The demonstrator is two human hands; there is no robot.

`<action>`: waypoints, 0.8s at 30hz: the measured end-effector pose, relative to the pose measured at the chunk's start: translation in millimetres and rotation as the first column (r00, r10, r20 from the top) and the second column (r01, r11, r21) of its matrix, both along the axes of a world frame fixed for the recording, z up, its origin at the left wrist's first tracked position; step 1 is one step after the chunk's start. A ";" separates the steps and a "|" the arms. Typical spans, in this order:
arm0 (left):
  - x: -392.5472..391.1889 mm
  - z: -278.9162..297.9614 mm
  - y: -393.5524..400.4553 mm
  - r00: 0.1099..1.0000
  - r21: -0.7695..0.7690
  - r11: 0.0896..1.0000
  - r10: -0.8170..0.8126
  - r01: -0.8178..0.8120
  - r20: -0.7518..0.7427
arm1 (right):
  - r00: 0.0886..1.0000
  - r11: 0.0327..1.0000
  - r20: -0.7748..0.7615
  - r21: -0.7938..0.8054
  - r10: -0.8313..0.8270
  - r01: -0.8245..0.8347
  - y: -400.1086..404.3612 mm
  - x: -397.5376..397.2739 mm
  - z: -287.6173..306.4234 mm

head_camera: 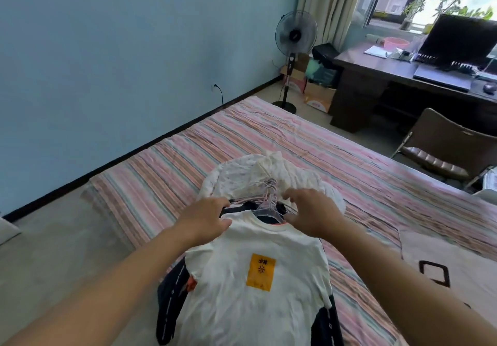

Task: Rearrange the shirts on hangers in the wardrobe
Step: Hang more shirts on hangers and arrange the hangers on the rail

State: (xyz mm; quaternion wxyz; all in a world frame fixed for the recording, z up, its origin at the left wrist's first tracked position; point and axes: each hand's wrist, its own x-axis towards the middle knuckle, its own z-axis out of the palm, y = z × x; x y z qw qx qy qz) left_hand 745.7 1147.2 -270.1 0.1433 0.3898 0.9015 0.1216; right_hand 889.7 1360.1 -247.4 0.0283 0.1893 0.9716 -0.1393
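The room has a blue wall and one wide bed covered by a striped pink sheet. At the right stands one dark desk with one black monitor on it, and one brown chair is near the bed corner. One standing fan is beside the curtain.

On the bed lies one pile of shirts on hangers. I can count three garments with certainty: one white t-shirt with an orange patch on top, one dark garment with white lettering under it, and one pale knitted garment behind. The bunch of thin hanger hooks sits between the two hands; their number I cannot tell.

The left hand grips the shoulder of the white t-shirt, thumb on the cloth and fingers curled over a dark hanger. The right hand hovers at the collar with fingers spread and bent, holding nothing that I can see
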 end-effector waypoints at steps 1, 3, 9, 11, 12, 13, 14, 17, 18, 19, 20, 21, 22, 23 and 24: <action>-2.1 -11.1 8.6 1.000 -0.014 1.000 -0.004 0.005 0.009 | 1.000 1.000 0.012 -0.005 -0.019 0.019 8.4 1.2 -8.9; -7.1 -32.1 27.0 1.000 -0.025 1.000 -0.002 0.003 0.022 | 0.998 0.999 0.038 -0.007 -0.048 0.049 24.8 0.7 -28.5; -23.9 -91.3 83.0 0.997 -0.061 0.998 -0.003 0.007 0.073 | 0.992 0.993 0.078 -0.052 -0.103 0.107 70.1 -9.1 -92.7; -31.9 -115.1 95.0 0.996 -0.080 0.997 0.010 -0.003 0.088 | 0.989 0.991 0.079 -0.050 -0.123 0.127 83.0 -10.8 -117.0; -35.9 -127.5 99.0 0.996 -0.088 0.996 0.021 -0.013 0.087 | 0.988 0.990 0.084 -0.050 -0.129 0.134 88.9 -11.2 -129.2; -39.4 -140.1 101.6 0.996 -0.096 0.995 0.034 -0.026 0.085 | 0.987 0.989 0.091 -0.056 -0.134 0.139 94.5 -11.6 -141.8; -43.3 -153.0 103.9 0.995 -0.099 0.994 0.051 -0.042 0.085 | 0.986 0.988 0.097 -0.066 -0.136 0.143 100.6 -12.4 -154.6; -55.7 -188.0 107.7 0.989 -0.114 0.989 0.111 -0.099 0.100 | 0.979 0.983 0.136 -0.079 -0.154 0.165 117.4 -18.2 -188.2; -60.2 -198.2 108.9 0.987 -0.122 0.986 0.127 -0.115 0.102 | 0.976 0.981 0.146 -0.081 -0.161 0.174 122.3 -21.8 -198.4; -64.6 -207.6 111.1 0.985 -0.131 0.984 0.138 -0.125 0.102 | 0.974 0.979 0.152 -0.090 -0.169 0.184 127.1 -26.2 -208.4; -68.3 -216.3 113.4 0.984 -0.134 0.982 0.148 -0.134 0.100 | 0.971 0.974 0.155 -0.107 -0.181 0.199 131.4 -30.4 -218.0; -72.3 -225.2 116.6 0.982 -0.133 0.980 0.161 -0.147 0.101 | 0.968 0.969 0.156 -0.121 -0.195 0.214 135.6 -35.8 -228.1; -76.3 -233.7 120.1 0.980 -0.133 0.978 0.174 -0.160 0.100 | 0.966 0.966 0.158 -0.128 -0.205 0.226 139.3 -41.3 -238.3; -80.0 -241.9 123.6 0.978 -0.138 0.976 0.182 -0.168 0.098 | 0.964 0.964 0.164 -0.132 -0.209 0.231 142.3 -46.4 -248.4; -84.4 -250.4 127.6 0.979 -0.144 0.975 0.183 -0.169 0.093 | 0.963 0.963 0.171 -0.136 -0.210 0.234 145.1 -51.7 -258.0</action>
